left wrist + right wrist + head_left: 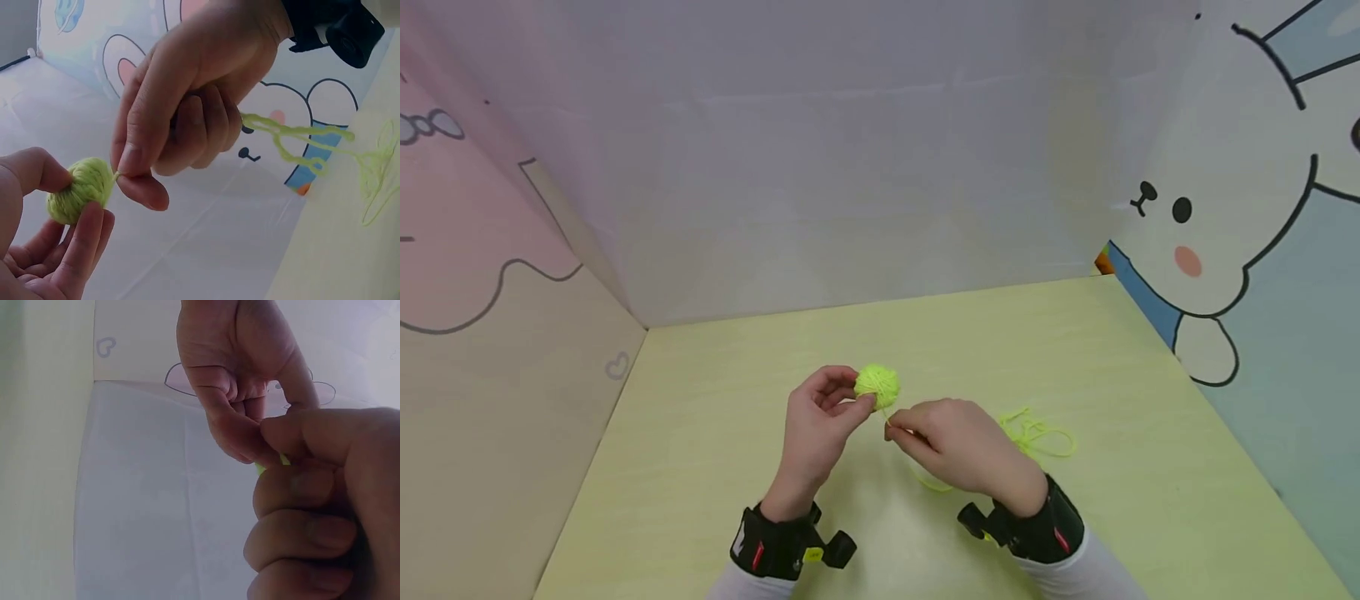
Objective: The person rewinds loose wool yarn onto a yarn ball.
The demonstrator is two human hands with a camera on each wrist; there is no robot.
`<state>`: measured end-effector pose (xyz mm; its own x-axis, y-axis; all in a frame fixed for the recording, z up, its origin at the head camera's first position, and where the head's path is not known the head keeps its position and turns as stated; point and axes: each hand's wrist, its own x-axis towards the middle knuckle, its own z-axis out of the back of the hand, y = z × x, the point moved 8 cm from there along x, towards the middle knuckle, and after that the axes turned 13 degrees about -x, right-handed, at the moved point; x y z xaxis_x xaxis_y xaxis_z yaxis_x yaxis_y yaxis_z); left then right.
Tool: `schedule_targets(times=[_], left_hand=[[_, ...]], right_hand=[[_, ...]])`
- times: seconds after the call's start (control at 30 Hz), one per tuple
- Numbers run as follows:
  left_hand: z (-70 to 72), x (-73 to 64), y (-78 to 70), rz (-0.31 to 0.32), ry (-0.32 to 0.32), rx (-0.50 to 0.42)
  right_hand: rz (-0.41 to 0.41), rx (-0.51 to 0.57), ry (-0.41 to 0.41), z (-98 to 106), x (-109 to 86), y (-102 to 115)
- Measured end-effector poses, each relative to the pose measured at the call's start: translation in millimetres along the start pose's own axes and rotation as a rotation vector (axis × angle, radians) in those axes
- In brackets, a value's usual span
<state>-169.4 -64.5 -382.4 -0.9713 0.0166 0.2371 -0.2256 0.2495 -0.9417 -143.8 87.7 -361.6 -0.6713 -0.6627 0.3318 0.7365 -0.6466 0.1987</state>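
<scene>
A small neon yellow-green ball of yarn (877,384) is pinched between the thumb and fingers of my left hand (823,421), held up over the table. Just right of the ball, my right hand (958,442) pinches the yarn strand between thumb and forefinger, its other fingers curled. In the left wrist view a short strand (115,178) runs from the ball (82,190) to those fingertips, and more yarn (275,125) trails out behind the right hand (181,100). The right wrist view shows the ball mostly hidden behind the fingers.
Loose yarn (1033,435) lies in loops on the pale yellow table (737,358), right of the right hand. White and cartoon-printed panels (865,167) stand around the table's back and sides. Both wrists wear black camera straps (775,542).
</scene>
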Motion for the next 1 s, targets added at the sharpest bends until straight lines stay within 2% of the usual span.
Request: schedule_targets(times=[0.37, 0.57, 0.67, 0.73, 0.87, 1.0], left_hand=[[0.2, -0.1, -3.2, -0.129, -0.009, 0.160], [-4.3, -0.7, -2.9, -0.147, 0.016, 0.212], [-8.9, -1.5, -0.7, -0.138, 0.067, 0.232], [-14.0, -2.7, -0.4, -0.132, 0.124, 0.243], [-24.8, -5.6, -1.6, -0.124, 0.244, 0.251], [-32.1, -8.1, -0.7, -0.102, 0.317, 0.249]], right_hand=[[0.042, -0.017, -0.158, 19, -4.9, 1], [0.076, -0.013, -0.270, 31, -7.7, 2], [0.082, -0.014, -0.332, 37, -9.5, -1], [0.075, -0.022, -0.364, 40, -10.1, -3], [0.044, -0.033, -0.405, 45, -10.7, -10], [0.003, -0.036, -0.433, 46, -11.4, -16]])
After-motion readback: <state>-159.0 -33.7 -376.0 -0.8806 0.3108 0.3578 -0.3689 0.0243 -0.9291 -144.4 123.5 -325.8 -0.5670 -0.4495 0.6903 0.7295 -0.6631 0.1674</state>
